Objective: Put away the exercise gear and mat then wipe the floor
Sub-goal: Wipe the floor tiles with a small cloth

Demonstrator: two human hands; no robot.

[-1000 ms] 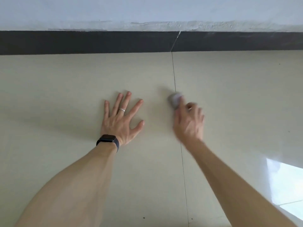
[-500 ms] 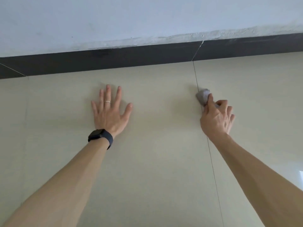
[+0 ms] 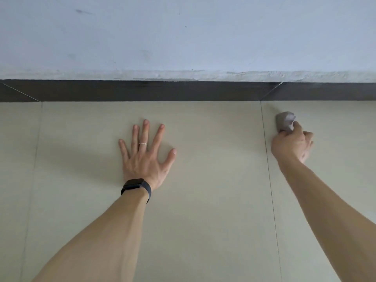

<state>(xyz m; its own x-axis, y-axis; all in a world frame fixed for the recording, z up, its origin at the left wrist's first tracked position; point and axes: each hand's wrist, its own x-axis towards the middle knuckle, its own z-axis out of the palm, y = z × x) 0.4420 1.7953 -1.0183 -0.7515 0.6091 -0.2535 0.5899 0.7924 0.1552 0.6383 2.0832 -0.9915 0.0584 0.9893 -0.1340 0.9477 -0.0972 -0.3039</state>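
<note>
Right hand (image 3: 292,146) slid rightward, gripping half-hidden grey cloth (image 3: 284,121); left hand (image 3: 145,158) spread flat on floor (image 3: 203,210)

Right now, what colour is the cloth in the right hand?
Grey. The cloth bunched in the right hand shows best in the head view.

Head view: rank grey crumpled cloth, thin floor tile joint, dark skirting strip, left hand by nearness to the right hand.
1. Grey crumpled cloth: in the right hand.
2. Thin floor tile joint: just left.
3. Dark skirting strip: ahead, by wall.
4. Left hand: far left.
</note>
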